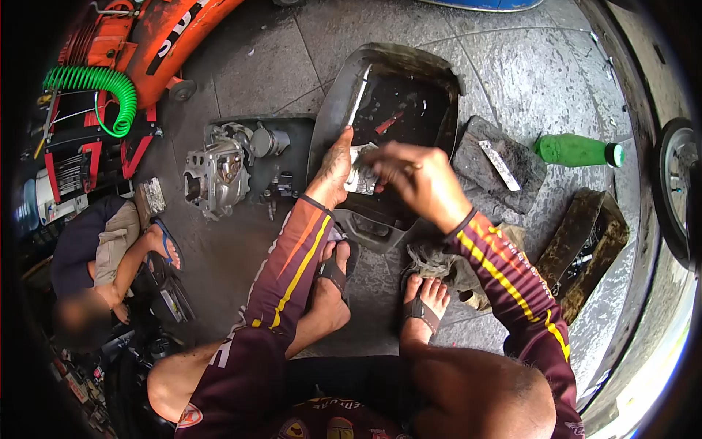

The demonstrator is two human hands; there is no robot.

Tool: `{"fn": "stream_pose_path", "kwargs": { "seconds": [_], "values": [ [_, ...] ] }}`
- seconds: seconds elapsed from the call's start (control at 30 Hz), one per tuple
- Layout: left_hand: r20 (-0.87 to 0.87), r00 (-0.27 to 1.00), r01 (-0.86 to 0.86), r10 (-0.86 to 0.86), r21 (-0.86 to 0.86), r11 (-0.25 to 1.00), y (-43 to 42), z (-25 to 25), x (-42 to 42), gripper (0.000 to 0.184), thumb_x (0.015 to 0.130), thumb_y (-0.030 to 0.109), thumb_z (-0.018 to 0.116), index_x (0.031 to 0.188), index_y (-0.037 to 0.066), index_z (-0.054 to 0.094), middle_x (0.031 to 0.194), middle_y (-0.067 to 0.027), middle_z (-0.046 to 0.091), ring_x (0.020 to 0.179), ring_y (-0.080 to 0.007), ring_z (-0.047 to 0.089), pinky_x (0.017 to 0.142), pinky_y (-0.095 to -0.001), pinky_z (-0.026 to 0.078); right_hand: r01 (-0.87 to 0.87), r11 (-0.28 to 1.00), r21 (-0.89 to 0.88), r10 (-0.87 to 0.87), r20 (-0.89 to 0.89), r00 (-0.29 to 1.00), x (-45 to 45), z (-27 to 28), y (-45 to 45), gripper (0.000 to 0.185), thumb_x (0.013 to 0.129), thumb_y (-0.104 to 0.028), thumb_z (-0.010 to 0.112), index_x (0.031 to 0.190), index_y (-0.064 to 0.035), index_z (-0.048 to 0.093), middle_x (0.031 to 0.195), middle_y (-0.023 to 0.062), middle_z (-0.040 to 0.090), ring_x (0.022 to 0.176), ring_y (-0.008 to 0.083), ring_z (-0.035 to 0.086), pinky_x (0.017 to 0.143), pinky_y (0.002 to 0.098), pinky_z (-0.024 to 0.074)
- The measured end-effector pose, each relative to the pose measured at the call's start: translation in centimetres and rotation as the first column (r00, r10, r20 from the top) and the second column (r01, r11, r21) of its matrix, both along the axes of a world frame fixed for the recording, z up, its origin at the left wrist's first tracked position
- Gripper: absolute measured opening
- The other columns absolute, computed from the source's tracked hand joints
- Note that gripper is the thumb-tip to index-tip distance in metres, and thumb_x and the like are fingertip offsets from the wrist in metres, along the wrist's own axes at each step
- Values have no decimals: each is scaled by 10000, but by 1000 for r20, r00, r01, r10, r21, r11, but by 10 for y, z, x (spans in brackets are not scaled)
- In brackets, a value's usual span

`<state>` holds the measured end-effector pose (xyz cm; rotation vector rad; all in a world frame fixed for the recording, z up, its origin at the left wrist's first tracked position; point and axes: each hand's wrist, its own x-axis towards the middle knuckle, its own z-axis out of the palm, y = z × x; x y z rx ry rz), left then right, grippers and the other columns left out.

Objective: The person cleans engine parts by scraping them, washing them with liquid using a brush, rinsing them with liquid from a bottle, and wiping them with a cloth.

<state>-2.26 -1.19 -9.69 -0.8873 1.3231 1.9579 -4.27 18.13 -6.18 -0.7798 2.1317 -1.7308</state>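
Note:
My left hand [334, 170] grips a small silver metal part [357, 175], thumb pointing up along its edge. Over the part's right side is my right hand [420, 179], its fingers curled and smeared by motion; whether they hold anything cannot be made out. Both hands are above a dark, grimy plastic basin [344, 80] with dark liquid and a red scrap [388, 122] inside. Left of the basin, a silver engine casing [219, 172] and a piston [269, 141] lie on a dark tray [292, 164].
To the right lie a blackened slab [479, 172] with a metal strip [499, 165], a green bottle [578, 150] on its side and an oily open box [585, 252]. Rags [446, 267] lie by my foot. Another person [110, 256] sits at left, below an orange machine [164, 44] and green coiled hose [99, 84].

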Motion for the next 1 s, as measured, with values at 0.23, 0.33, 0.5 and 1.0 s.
{"fn": "stream_pose_path", "kwargs": {
  "seconds": [0.23,0.33,0.5,1.0],
  "values": [
    [21,995,-102,100,90,991,-3,-2,-3,814,981,646,199,1009,-35,643,809,-130,693,747,-255,697,627,-445,604,-228,973,19,229,-145,963,19,-5,-6,110,852,-71,635,957,-43,650,827,177,677,791,352,682,704,406,563],
    [8,994,-106,107,-48,993,-10,1,-3,800,975,650,251,1093,-41,637,893,-167,698,751,-278,694,687,-401,599,239,958,161,-195,-249,949,-22,-5,2,113,847,-86,644,941,-23,637,865,153,690,800,348,682,693,416,555],
    [-170,978,-111,121,65,992,-17,-13,-12,769,992,626,255,1090,-33,639,895,-153,701,767,-269,696,725,-386,591,-42,750,661,210,-178,961,-29,-26,-3,200,863,-158,659,1048,-88,684,864,204,682,765,384,674,681,463,549],
    [-246,788,-562,564,86,823,21,3,-4,621,1038,505,248,1076,17,631,881,-96,671,768,-213,653,739,-360,548,307,930,-200,-279,158,947,-6,10,-21,160,878,-123,668,963,6,711,897,193,698,773,352,697,680,381,546]
  ]
}}
